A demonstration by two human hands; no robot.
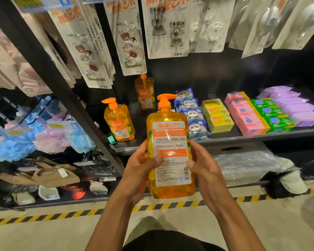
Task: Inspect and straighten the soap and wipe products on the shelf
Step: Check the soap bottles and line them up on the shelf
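Gripping 1 orange-liquid soap bottle (169,153): left hand (140,169) and right hand (203,165).

Black shelf board (225,137), level, loaded from left to right as follows.

- Front orange pump soap bottle (119,122): upright near the left front corner, label facing forward.
- Rear orange pump soap bottle (145,93): upright, set well back.
- Blue panda-print wipe packs (194,115): one row running front to back.
- Yellow soap boxes (217,116): stacked row, just beside the wipe packs.
- Pink soap boxes (245,115): stacked row, touching the green soap boxes (272,115).
- Purple packs (294,107): row at the far right.
- Small teal object (111,140): at the left front edge; type cannot be determined.
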